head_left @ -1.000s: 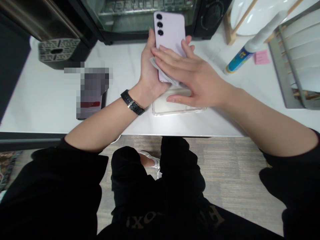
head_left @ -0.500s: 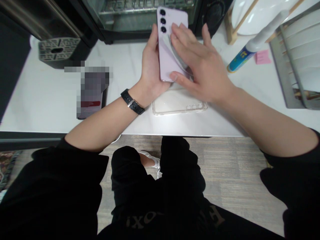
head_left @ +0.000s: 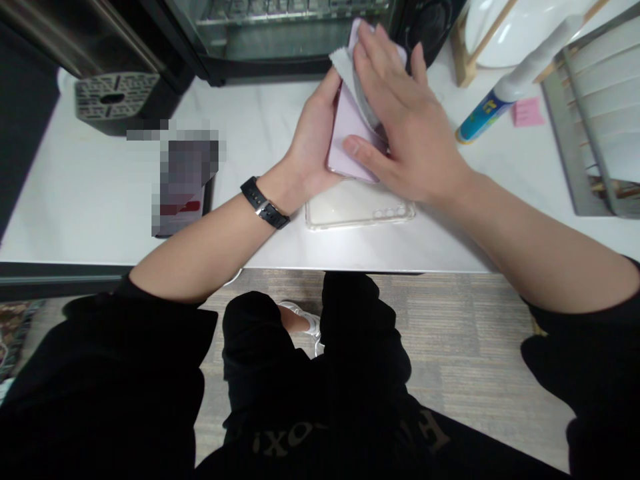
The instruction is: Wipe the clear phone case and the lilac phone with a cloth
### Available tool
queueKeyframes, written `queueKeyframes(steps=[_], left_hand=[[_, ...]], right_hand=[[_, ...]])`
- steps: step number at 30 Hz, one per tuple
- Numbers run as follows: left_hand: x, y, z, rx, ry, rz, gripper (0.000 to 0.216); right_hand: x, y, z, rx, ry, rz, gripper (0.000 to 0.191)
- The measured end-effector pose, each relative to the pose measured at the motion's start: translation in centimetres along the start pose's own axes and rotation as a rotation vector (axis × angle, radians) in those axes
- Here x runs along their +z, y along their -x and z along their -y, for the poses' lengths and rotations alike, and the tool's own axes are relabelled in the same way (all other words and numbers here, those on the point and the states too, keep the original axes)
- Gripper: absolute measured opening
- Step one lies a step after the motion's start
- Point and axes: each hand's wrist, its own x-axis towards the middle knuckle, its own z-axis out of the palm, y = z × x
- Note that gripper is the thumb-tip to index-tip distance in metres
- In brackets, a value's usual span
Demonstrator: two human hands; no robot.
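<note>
My left hand (head_left: pixel 311 141), a black watch strap on its wrist, grips a pale purple smartphone (head_left: pixel 346 139) from its left side and beneath. The phone's back faces up, tilted with its top leaning right. A grey cloth (head_left: pixel 344 65) lies across the upper back, covering the camera lenses. My right hand (head_left: pixel 411 127) is spread over the phone and presses the cloth against it, the thumb resting low on the back. Below the phone, a clear phone case (head_left: pixel 345 208) lies on the white counter (head_left: pixel 250 120), partly hidden by the phone and right hand.
Another phone (head_left: pixel 185 187), partly pixelated, lies at left. Behind my hands stands a black oven (head_left: pixel 280 70). A blue and white spray bottle (head_left: pixel 487 117) and a pink sticky note (head_left: pixel 529 112) are at right, near a metal dish rack (head_left: pixel 575 153). A black machine's drip tray (head_left: pixel 117 97) is at far left.
The phone has turned clockwise and shifted right in my left hand. The cloth now covers the lenses, with its edge showing at the left. My right hand has moved slightly.
</note>
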Motion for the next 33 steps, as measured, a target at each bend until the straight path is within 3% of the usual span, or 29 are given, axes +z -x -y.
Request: queueKeyframes(steps=[5, 8, 12, 22, 29, 33], left_hand=[[-0.1, 0.0, -0.2, -0.063, 0.028, -0.128, 0.045], [-0.1, -0.1, -0.2, -0.026, -0.007, -0.068, 0.051], [-0.2, -0.2, -0.3, 0.009, -0.051, 0.014, 0.056], [-0.1, 0.2, -0.1, 0.022, 0.0, 0.058, 0.063], [-0.7, -0.1, -0.3, -0.036, 0.022, -0.005, 0.071], [-1.2, -0.5, -0.4, 0.008, 0.057, -0.06, 0.071]], right_hand=[[-0.1, -0.1, 0.1, 0.0, -0.013, 0.004, 0.102], [-0.2, 0.0, 0.3, 0.006, -0.026, -0.027, 0.097], [-0.6, 0.0, 0.7, -0.002, -0.035, 0.005, 0.105], [-0.7, 0.0, 0.7, -0.083, -0.027, 0.04, 0.106], [-0.5, 0.1, 0.8, -0.219, -0.071, 0.085, 0.092], [-0.1, 0.2, 0.5, -0.279, -0.121, 0.104, 0.09]])
